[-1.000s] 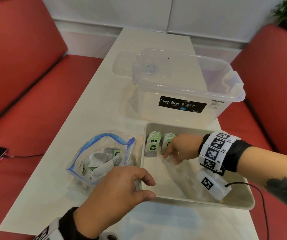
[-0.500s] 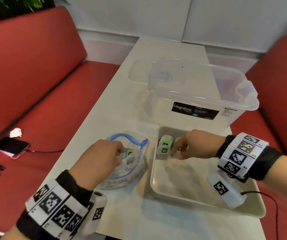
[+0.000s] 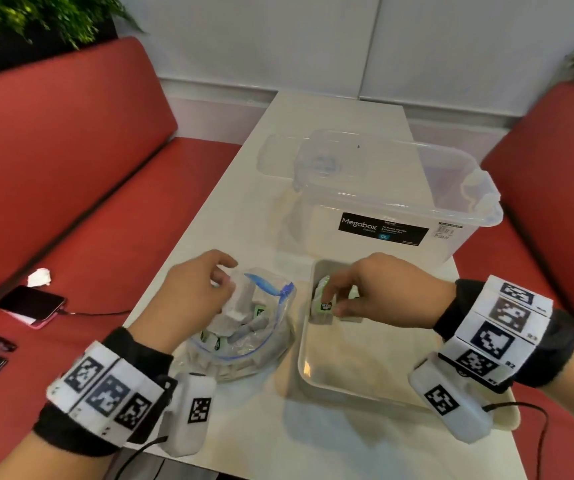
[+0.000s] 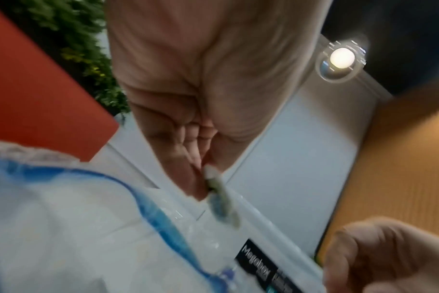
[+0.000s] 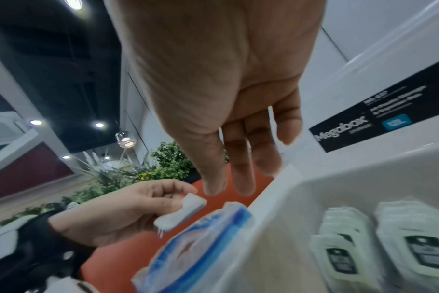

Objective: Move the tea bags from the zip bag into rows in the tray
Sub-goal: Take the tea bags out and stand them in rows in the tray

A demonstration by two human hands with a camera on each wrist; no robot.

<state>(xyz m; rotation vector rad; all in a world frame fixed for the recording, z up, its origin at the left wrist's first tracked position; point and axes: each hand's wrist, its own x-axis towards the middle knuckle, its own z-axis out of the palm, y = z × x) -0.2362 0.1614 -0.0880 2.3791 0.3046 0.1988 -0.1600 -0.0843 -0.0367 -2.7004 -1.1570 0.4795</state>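
Head view: the left hand (image 3: 195,292) is positioned above the mouth of the zip bag (image 3: 244,344), with thumb and fingertips pinched on one white tea bag (image 3: 240,299) that is partly raised above the bag opening. The zip bag rests on the white table (image 3: 330,109), just left of the tray (image 3: 304,362), and contains several more tea bags with green-and-black labels. The right hand (image 3: 382,289) is located over the far-left corner of the tray, fingers pointing down among the tea bags already placed there; the index finger and thumb touch the front packet of the rows (image 3: 325,306). Right wrist view: two rows of upright packets (image 5: 379,243) stand side by side against the tray's far wall, and the right hand's fingers (image 5: 241,158) are extended and close together, holding nothing visible in this view. Whether they pinch the front packet cannot be determined from the head view. Left wrist view: the left hand's fingers (image 4: 188,154) are curled tightly, with a thin edge of the tea bag (image 4: 221,198) protruding below them. A clear storage box (image 3: 392,195) labelled Megabox stands directly behind the tray. A phone (image 3: 31,306) with a cable lies on the red bench (image 3: 88,237) to the left.
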